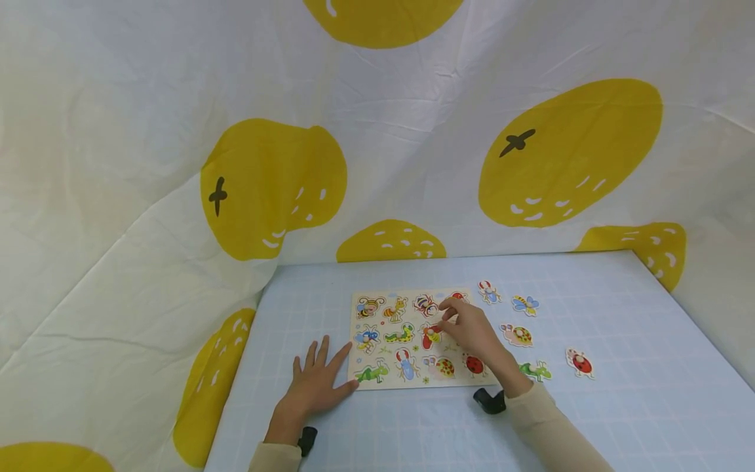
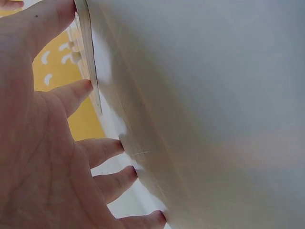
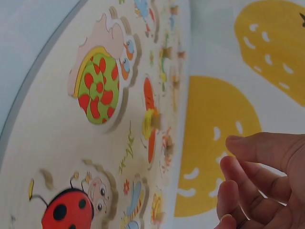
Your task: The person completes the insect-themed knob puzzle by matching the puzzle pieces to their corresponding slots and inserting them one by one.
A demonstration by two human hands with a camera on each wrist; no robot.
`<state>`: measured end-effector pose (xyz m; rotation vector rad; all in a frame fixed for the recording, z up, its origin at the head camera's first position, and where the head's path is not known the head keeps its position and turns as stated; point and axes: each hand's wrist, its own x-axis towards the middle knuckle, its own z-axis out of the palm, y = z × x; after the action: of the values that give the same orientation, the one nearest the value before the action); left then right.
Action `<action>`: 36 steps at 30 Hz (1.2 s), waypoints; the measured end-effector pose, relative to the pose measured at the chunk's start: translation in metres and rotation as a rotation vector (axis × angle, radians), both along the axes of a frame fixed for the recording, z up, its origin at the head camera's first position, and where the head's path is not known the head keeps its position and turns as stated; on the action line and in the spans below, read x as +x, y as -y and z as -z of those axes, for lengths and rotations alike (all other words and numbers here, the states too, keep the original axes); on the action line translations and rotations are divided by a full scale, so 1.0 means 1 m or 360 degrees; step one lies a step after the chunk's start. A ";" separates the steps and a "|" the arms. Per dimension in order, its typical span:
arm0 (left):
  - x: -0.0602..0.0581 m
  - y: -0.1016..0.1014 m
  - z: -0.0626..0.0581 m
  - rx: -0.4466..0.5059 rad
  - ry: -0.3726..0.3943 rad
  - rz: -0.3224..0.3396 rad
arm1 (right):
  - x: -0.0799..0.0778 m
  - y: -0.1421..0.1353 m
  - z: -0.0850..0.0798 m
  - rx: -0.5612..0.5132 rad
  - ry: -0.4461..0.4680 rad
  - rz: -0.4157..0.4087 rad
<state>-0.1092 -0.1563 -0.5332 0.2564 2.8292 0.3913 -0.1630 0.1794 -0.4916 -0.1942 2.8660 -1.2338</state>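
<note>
A wooden peg puzzle board (image 1: 377, 354) with printed insects lies on the table. My left hand (image 1: 318, 385) has its fingers spread on the cloth, its thumb and index fingertip at the board's left edge. In the left wrist view, the thumb and index fingertip touch that edge (image 2: 85, 36). My right hand (image 1: 472, 332) hovers over the board, thumb and fingers loosely bent with nothing between them. Below its fingertips is a red and yellow butterfly piece (image 1: 430, 337). The right wrist view has the fingers (image 3: 252, 191) apart from this butterfly's knob (image 3: 156, 121).
Right of the board lie loose pieces: a blue beetle (image 1: 489, 292), a blue-winged insect (image 1: 525, 305), a snail (image 1: 516, 335), a green grasshopper (image 1: 537, 371) and a ladybug (image 1: 580, 363). A lemon-print curtain (image 1: 413, 164) hangs behind the table (image 1: 407, 432).
</note>
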 end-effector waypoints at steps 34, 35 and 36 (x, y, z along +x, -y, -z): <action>-0.001 0.001 0.000 -0.0002 0.0004 0.0002 | 0.003 -0.078 -0.008 0.0070 -0.0263 0.0255; -0.001 0.001 0.000 -0.0001 0.0005 0.0003 | 0.003 -0.082 -0.008 0.0071 -0.0272 0.0271; -0.001 0.001 0.000 -0.0001 0.0007 0.0005 | 0.002 -0.086 -0.007 0.0077 -0.0279 0.0293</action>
<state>-0.1098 -0.1575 -0.5332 0.2596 2.8242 0.3897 -0.1610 0.2656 -0.4848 -0.0401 3.1225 -1.2308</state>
